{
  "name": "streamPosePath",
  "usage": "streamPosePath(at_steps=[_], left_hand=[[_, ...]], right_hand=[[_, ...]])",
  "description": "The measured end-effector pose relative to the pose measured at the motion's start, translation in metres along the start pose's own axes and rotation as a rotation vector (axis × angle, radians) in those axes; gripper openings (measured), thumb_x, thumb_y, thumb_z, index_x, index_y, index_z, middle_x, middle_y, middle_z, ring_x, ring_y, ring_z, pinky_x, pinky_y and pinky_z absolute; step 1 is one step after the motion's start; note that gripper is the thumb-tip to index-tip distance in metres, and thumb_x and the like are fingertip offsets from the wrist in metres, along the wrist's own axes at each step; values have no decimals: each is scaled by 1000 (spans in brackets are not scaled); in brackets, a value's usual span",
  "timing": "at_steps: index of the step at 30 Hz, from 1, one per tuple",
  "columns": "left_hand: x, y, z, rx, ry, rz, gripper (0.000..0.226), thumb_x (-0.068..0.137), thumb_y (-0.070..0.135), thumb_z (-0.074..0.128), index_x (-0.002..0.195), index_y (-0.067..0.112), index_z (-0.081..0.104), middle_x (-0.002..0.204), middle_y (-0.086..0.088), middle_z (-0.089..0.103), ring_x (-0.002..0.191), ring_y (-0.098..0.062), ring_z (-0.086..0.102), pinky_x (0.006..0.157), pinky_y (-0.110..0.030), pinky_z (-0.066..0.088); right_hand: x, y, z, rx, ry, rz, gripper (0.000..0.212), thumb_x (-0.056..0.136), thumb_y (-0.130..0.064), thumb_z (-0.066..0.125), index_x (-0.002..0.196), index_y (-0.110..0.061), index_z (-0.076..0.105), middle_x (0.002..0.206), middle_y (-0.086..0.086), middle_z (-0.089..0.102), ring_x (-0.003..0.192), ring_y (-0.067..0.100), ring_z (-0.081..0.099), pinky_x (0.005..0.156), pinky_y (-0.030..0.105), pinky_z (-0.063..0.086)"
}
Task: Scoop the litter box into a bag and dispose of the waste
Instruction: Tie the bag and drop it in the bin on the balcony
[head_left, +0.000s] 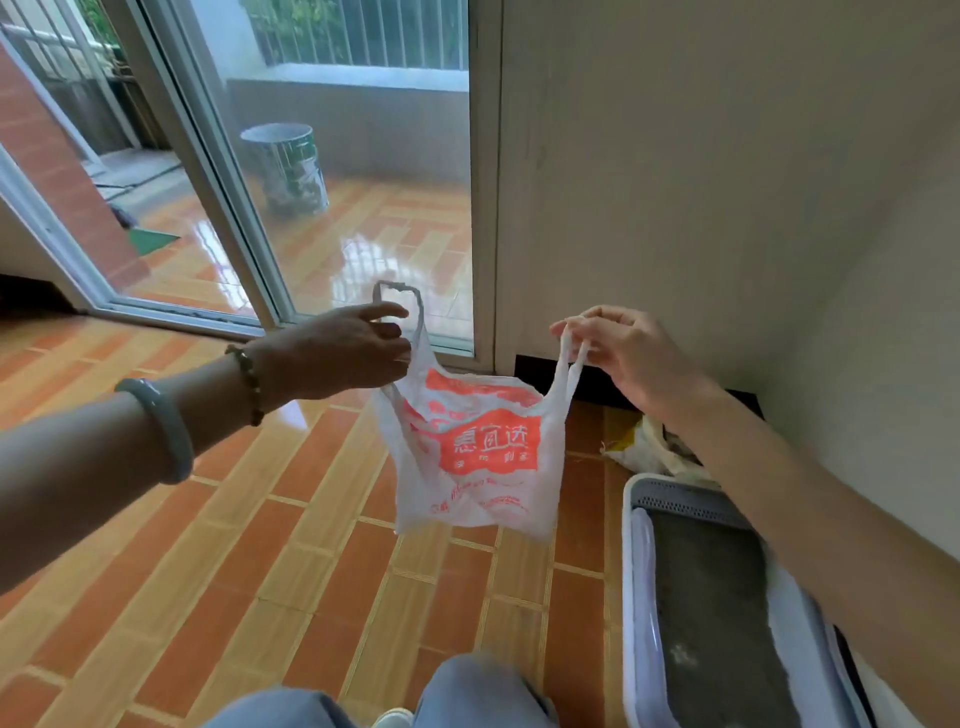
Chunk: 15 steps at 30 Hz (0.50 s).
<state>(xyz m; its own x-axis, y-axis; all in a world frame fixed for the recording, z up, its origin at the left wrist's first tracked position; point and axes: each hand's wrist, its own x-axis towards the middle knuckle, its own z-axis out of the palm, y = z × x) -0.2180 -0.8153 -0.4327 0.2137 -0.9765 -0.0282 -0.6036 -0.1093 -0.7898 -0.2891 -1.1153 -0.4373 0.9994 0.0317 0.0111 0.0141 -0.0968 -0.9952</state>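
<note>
A white plastic bag (483, 457) with an orange print hangs in mid-air above the tiled floor, stretched between my two hands. My left hand (348, 353) grips the bag's left handle loop, which sticks up above my fingers. My right hand (618, 348) pinches the right handle. The bag's mouth is pulled partly open between them. The litter box (636, 597), white-rimmed with grey litter inside, sits on the floor at the lower right, partly hidden behind my right forearm. No scoop shows.
A crumpled white and yellow sack (644, 447) lies behind the litter box by the wall. A sliding glass door (332, 182) opens to a balcony with a metal bucket (288, 166). My knees (467, 696) show at the bottom edge.
</note>
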Motion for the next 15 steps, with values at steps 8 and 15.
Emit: streamPosePath(at_steps=[8,15], left_hand=[[49,-48,-77,-287,354,-221,14,85,1,56,90,11,64,90,-10,63,73,-28,61,66,-38,56],[68,-45,-99,-803,371,-427,19,86,6,58,101,8,69,94,-6,67,72,-17,66,67,-28,56]], right_hand=[[20,-28,41,-147,-243,-102,65,68,-31,74,125,-30,44,115,5,54,103,18,57,86,25,51],[25,-38,81,-324,-234,-174,24,91,-22,59,67,-17,55,46,-6,52,37,5,46,41,15,39]])
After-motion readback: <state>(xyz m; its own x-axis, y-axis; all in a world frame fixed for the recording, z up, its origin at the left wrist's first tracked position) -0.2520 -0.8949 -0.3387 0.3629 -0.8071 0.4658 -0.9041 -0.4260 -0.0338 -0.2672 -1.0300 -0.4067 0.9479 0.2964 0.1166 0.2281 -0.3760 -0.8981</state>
